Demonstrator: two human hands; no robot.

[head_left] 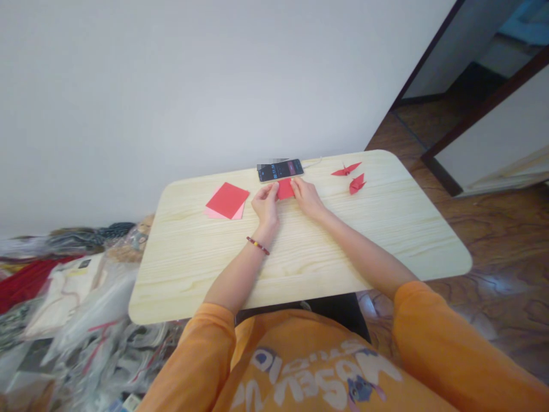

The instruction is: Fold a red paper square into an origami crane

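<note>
A small red piece of origami paper [285,189] is held between my two hands, just in front of the phone. My left hand [266,203] pinches its left edge, with a beaded bracelet [258,245] on that wrist. At the paper's right edge, the fingers of my right hand [306,196] are closed on it. Left of my hands lies a stack of square sheets, a red sheet [227,200] turned across a pink one [213,213]. To the right rest two folded red paper figures, a crane with spread wings [346,169] and a more compact one [357,183].
A phone [280,170] with a lit timer screen and a cable lies by the wall at the back of the wooden table [189,269]. Plastic bags and cloth [86,309] pile up at the left. A doorway stands at the right.
</note>
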